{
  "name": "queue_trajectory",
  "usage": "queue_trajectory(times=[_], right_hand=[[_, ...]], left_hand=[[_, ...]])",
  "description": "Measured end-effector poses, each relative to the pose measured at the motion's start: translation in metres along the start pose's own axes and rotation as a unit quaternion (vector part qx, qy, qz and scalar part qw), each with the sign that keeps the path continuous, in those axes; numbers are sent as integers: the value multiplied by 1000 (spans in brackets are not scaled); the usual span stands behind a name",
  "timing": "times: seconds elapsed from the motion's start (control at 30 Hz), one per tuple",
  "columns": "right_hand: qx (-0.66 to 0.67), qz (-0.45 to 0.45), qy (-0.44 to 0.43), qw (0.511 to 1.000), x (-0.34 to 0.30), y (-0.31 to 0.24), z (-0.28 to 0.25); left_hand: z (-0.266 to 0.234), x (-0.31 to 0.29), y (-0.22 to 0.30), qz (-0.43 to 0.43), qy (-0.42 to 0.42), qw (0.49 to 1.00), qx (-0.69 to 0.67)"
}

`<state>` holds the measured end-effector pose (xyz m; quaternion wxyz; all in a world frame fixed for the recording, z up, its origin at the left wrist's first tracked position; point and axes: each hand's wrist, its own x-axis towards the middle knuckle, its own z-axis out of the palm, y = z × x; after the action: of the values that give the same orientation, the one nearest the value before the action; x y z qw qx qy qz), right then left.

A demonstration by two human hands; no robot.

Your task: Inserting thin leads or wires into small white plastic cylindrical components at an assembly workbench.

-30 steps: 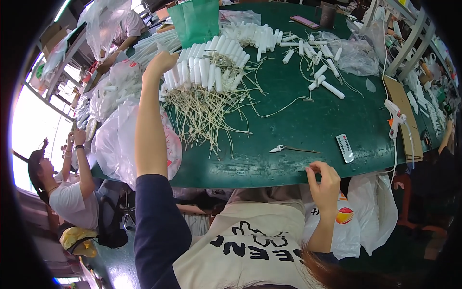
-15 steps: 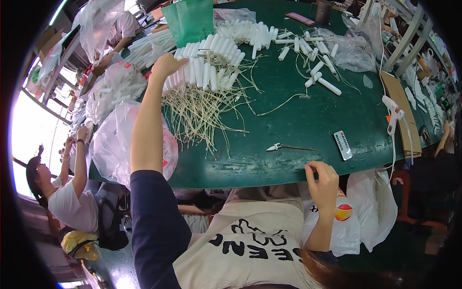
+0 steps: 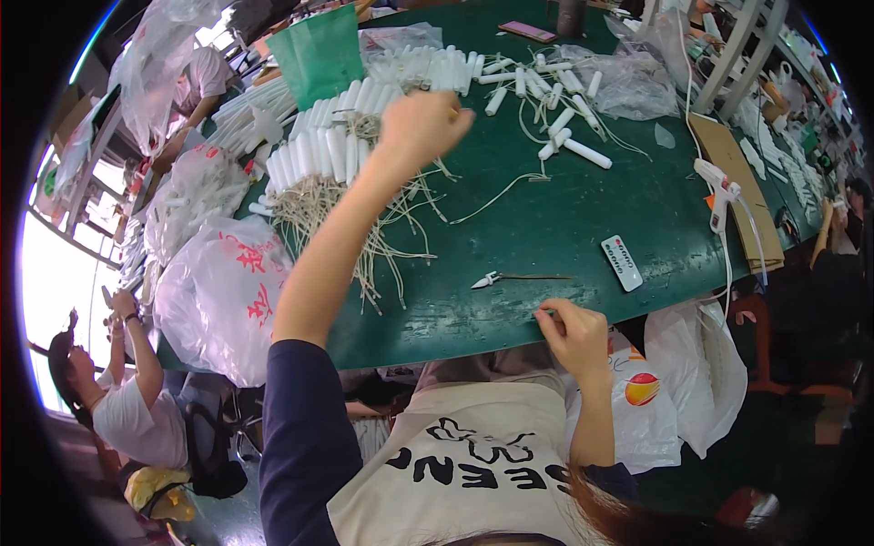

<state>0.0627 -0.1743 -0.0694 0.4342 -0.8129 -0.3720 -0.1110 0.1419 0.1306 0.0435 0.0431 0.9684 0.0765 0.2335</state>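
Note:
My left hand (image 3: 421,127) reaches over the right side of a pile of white tubes (image 3: 314,156) with thin cream wires (image 3: 369,259) trailing toward me. Its fingers are curled in; whatever they may hold is hidden. By the near table edge, my right hand (image 3: 578,338) has thumb and forefinger brought together, and anything between them is too small to make out. Just beyond it lies a small white pointed piece (image 3: 485,281) with a thin brown stem. A white remote control (image 3: 622,264) rests to its right. Loose white tubes (image 3: 585,153) are scattered farther back.
A white glue gun (image 3: 719,196) with its cord stands by a cardboard strip (image 3: 742,187) at the right. Plastic bags (image 3: 223,296) crowd the left edge. At the back are a green bag (image 3: 319,56) and a pink phone (image 3: 528,32). Other people sit left and right.
My left hand has swung rightward from the left end of the tube pile to its right side. My right hand stays near the table edge. The whole view has shifted slightly.

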Motion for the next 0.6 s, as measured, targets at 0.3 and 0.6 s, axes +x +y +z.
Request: queue_trajectory(times=[0.3, 0.6], right_hand=[[82, 28, 23, 996, -4, 15, 5], [93, 33, 3, 995, -4, 17, 2]], left_hand=[[115, 13, 69, -39, -107, 989, -94], [131, 11, 95, -110, -127, 983, -77]])
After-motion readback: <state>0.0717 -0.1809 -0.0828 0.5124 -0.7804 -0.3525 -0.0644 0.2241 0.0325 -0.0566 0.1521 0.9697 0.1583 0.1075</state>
